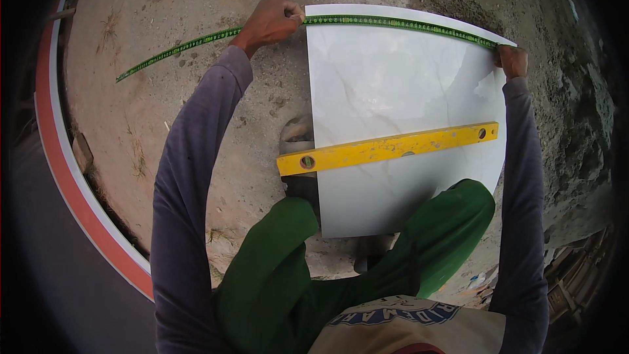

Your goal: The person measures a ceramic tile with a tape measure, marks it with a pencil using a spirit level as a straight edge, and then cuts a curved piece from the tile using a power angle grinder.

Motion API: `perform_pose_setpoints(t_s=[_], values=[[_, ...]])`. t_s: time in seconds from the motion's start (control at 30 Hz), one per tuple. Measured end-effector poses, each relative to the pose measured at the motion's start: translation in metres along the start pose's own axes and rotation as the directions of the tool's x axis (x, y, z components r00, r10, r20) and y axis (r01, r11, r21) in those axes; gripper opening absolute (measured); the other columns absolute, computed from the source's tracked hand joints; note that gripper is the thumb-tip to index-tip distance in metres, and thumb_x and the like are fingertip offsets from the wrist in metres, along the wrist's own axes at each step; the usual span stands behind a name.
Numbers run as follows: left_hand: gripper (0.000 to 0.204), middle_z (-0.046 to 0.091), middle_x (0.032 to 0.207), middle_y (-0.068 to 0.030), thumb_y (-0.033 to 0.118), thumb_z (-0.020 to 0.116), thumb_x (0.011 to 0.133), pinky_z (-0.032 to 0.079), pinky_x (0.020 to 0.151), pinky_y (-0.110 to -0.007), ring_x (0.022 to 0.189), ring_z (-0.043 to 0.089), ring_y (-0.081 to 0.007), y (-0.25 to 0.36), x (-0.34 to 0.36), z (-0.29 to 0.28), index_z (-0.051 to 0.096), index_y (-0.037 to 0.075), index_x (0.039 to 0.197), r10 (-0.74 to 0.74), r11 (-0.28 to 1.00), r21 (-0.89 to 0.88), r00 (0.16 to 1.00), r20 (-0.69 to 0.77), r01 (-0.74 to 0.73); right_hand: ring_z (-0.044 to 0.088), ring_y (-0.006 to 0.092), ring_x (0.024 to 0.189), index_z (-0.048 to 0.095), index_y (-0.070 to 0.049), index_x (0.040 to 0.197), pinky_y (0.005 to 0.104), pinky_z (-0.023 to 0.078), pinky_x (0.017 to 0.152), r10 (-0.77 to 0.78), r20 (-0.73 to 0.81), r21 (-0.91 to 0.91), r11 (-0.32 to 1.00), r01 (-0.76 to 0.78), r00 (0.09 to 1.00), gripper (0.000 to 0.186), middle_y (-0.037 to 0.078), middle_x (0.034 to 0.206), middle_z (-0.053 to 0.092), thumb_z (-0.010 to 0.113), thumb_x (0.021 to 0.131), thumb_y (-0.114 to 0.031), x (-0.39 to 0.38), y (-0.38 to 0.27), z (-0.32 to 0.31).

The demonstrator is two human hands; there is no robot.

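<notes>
A green tape measure (393, 23) stretches along the far edge of a large white glossy tile (406, 85) with faint veins. My left hand (270, 23) pinches the tape at the tile's far left corner, and a free length of tape runs on to the left over the ground. At the far right corner my right hand (512, 61) is closed around the tape's other part; its fingers are partly hidden. Across the tile's nearer half lies a yellow spirit level (386, 147), its left end sticking out past the tile's left edge.
Rough, dusty concrete ground (242, 105) surrounds the tile. My green-trousered knees (452, 213) reach over its near edge. A red and white raised border (56, 137) curves along the left. Wood pieces (576, 282) lie at the lower right.
</notes>
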State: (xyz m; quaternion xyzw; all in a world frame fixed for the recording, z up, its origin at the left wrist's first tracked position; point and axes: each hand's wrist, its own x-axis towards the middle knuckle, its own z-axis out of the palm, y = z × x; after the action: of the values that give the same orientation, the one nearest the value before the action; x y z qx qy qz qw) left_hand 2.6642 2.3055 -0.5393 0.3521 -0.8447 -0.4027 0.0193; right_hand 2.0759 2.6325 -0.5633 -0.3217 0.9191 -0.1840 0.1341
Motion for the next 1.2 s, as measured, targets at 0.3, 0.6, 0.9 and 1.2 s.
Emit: perform_pose_setpoints(t_s=[0.3,0.6,0.9,1.2], values=[[0.025,0.077,0.089,-0.0139,0.02,0.071,0.095,0.053,0.08,-0.038,0.083,0.068,-0.0201,0.01,0.011,0.003,0.08,-0.002,0.1,-0.001,1.0,0.003,1.0,-0.005,0.001,0.073,0.0207,0.064,0.081,0.004,0.094,0.0348,0.062,0.058,0.102,-0.027,0.028,0.994,-0.102,0.994,0.024,0.011,0.079,0.076,0.073,0.093,-0.019,-0.014,-0.016,-0.007],[0.021,0.062,0.084,0.0036,0.02,0.068,0.106,0.042,0.073,-0.03,0.078,0.052,-0.0087,-0.011,-0.005,-0.034,0.075,0.001,0.104,0.04,0.994,-0.105,0.999,0.032,-0.036,0.071,0.0186,0.071,0.079,0.009,0.097,0.0343,0.062,0.068,0.245,-0.224,0.487,0.867,-0.11,0.943,0.031,0.009,0.083,0.074,0.079,0.096,-0.022,-0.096,-0.002,-0.047],[0.021,0.056,0.082,0.005,0.021,0.066,0.108,0.039,0.076,-0.028,0.079,0.048,-0.0078,0.026,-0.035,-0.056,0.067,0.005,0.094,-0.013,0.999,-0.046,1.0,-0.002,0.012,0.073,0.0222,0.073,0.079,0.004,0.097,0.0335,0.057,0.068,-0.086,-0.381,0.236,0.954,0.186,0.92,0.019,0.013,0.089,0.076,0.072,0.098,-0.014,-0.241,-0.021,-0.005],[0.022,0.056,0.083,0.0047,0.022,0.067,0.108,0.038,0.075,-0.028,0.079,0.046,-0.008,0.097,-0.086,-0.074,0.064,0.007,0.092,0.006,0.999,0.053,0.994,-0.11,0.0,0.07,0.0266,0.09,0.074,-0.004,0.097,0.0395,0.059,0.075,-0.426,-0.468,0.13,0.833,0.537,0.774,0.011,0.008,0.096,0.07,0.076,0.086,-0.002,-0.327,-0.032,0.025]])
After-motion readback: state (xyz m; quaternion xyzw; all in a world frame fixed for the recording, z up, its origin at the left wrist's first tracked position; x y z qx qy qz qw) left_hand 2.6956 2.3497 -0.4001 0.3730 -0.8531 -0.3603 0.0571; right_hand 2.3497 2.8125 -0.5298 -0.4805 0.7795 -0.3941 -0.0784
